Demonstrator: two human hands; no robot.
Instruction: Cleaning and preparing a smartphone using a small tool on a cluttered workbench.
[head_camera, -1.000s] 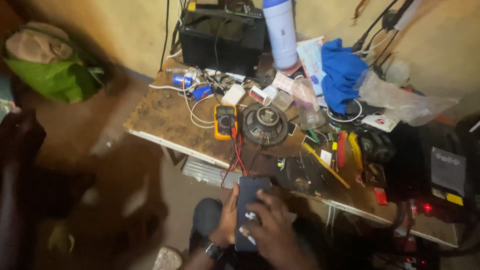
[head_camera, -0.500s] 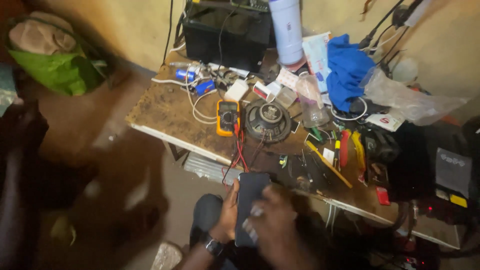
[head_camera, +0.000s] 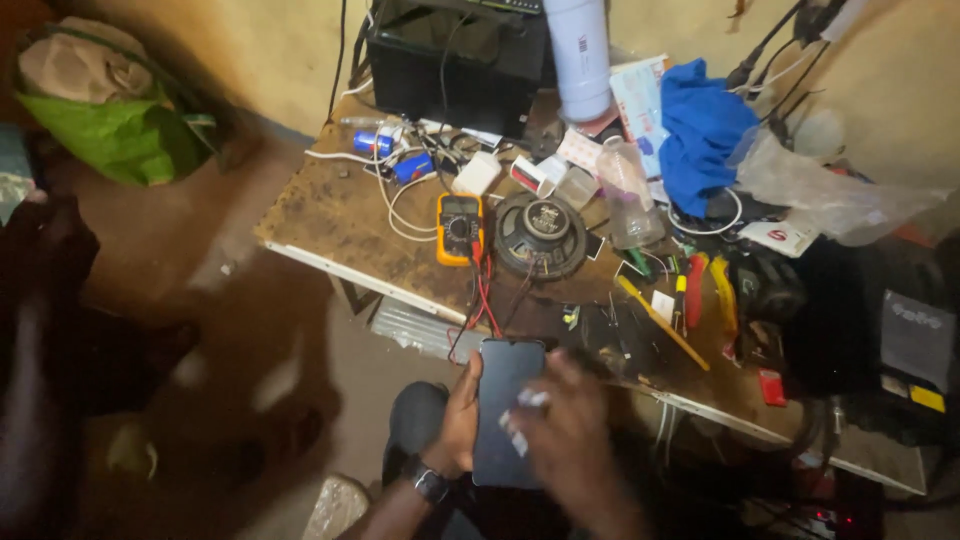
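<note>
Dark phone (head_camera: 505, 405) gripped along its edge by the left hand (head_camera: 460, 420). Over its screen, the blurred right hand (head_camera: 570, 440) pinches a small white scrap (head_camera: 528, 398). Beyond the phone, a multimeter (head_camera: 459, 228) lies on the bench (head_camera: 330, 215).

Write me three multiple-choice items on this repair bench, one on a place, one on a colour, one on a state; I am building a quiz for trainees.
1. Where does the round speaker lie?
A. on the floor
B. on the table, right beside the multimeter
C. on the black box

2. What colour is the multimeter casing?
A. orange
B. white
C. purple

3. How is the dark phone held?
A. flat on the table
B. gripped along its edge by the left hand, the right hand over it
C. hanging from a cable

Answers:
1 B: the speaker rests on the wooden table next to the meter.
2 A: its casing is orange.
3 B: the left hand clasps the phone's side, and the blurred right hand covers its face.
</note>
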